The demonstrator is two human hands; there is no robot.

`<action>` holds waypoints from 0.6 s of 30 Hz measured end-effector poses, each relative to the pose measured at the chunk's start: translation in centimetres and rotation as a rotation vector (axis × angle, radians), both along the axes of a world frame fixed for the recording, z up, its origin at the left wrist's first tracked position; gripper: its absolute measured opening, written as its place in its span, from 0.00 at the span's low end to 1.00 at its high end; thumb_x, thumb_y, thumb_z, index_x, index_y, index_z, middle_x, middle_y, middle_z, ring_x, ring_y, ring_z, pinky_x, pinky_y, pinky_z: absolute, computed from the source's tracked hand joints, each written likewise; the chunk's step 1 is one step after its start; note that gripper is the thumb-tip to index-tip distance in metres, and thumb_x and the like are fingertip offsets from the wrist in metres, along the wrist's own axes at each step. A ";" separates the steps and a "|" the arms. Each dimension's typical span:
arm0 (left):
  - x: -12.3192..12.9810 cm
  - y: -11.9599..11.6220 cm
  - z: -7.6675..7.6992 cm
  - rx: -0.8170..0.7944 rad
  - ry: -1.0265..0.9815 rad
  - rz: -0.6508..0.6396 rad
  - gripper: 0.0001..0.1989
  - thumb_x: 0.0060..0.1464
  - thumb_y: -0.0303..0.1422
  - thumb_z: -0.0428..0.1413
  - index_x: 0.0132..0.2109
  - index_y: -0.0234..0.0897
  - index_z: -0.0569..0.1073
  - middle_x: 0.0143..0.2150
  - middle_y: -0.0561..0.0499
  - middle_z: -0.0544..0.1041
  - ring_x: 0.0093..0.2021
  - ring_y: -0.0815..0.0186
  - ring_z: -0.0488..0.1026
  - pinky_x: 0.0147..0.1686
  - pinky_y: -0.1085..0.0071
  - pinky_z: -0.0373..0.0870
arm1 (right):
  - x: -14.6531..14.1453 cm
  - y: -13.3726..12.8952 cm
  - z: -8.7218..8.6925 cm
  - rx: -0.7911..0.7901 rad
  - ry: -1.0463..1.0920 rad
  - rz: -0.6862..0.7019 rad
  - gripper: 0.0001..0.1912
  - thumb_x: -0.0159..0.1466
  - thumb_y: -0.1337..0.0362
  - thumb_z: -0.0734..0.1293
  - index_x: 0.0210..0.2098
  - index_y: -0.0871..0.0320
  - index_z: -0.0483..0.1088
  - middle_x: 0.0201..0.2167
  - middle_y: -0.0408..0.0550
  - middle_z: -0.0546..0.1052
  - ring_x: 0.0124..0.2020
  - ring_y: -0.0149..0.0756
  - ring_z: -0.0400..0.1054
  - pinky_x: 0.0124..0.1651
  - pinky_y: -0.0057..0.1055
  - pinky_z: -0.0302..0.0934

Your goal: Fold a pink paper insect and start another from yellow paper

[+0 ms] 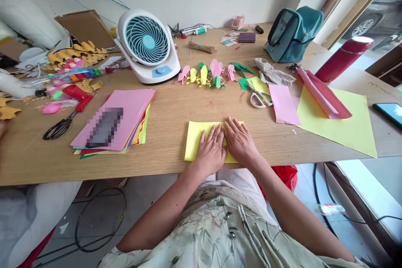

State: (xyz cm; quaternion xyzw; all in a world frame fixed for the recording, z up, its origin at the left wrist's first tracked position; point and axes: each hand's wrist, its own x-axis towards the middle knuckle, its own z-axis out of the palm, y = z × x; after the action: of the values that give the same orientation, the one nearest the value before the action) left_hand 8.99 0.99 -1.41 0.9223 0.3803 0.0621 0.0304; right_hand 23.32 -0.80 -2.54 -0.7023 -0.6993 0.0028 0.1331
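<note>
Low in the centre of the frame, near the front edge of the bench (169, 130), a yellow sheet (192, 141) lies flat beneath two hands. The left hand (211, 148) rests palm down across its middle, fingers stretched out and slightly parted, gripping nothing. The right hand (240, 142) lies on the sheet's right part, just beside the other, its fingers straight, close together and likewise gripping nothing.

Left of centre in the frame is a paper stack (135, 102), pink on top, bearing a dark pixelated object (105, 127); black-handled scissors (65, 124) lie farther left. In the upper middle stands a row of paper figures (203, 76) in pink, yellow and green. Toward the right are white-handled scissors (258, 91), a pink sheet (284, 102) and a larger yellow-green sheet (342, 132). A fan (147, 44) stands upper left of centre, a teal backpack (287, 35) and a tilted red bottle (342, 58) at upper right
</note>
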 end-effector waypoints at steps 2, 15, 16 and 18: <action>0.1 -0.1 0.1 -0.003 0.003 0.008 0.29 0.66 0.36 0.37 0.71 0.30 0.50 0.74 0.44 0.47 0.73 0.57 0.43 0.69 0.49 0.44 | 0.2 -0.2 -0.1 -0.005 -0.044 -0.001 0.26 0.70 0.66 0.53 0.66 0.64 0.59 0.69 0.56 0.57 0.69 0.49 0.51 0.68 0.47 0.47; -1.7 -0.1 0.0 0.030 -0.001 0.022 0.28 0.66 0.40 0.38 0.70 0.38 0.53 0.74 0.47 0.48 0.73 0.55 0.44 0.69 0.51 0.45 | 0.2 -0.2 -0.5 0.019 -0.102 -0.004 0.26 0.71 0.63 0.51 0.66 0.63 0.59 0.69 0.56 0.57 0.69 0.49 0.52 0.68 0.47 0.47; -2.2 -0.1 0.0 0.032 0.002 0.026 0.28 0.67 0.40 0.37 0.70 0.38 0.53 0.74 0.48 0.48 0.73 0.55 0.44 0.69 0.51 0.45 | 0.2 -0.3 -0.4 0.016 -0.101 -0.004 0.26 0.71 0.62 0.50 0.66 0.63 0.58 0.69 0.56 0.57 0.69 0.49 0.52 0.68 0.47 0.47; -3.1 0.0 0.1 0.028 0.012 0.034 0.28 0.67 0.39 0.37 0.71 0.39 0.52 0.74 0.48 0.48 0.73 0.56 0.44 0.69 0.52 0.45 | 0.2 -0.3 -0.3 0.012 -0.097 -0.005 0.27 0.71 0.62 0.50 0.66 0.63 0.58 0.69 0.56 0.57 0.69 0.49 0.52 0.68 0.47 0.47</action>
State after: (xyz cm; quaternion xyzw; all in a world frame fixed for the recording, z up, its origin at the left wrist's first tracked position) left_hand 5.94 0.99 -1.35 0.9164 0.3950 0.0625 0.0140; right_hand 23.49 -1.07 -2.85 -0.7025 -0.7033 -0.0360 0.1032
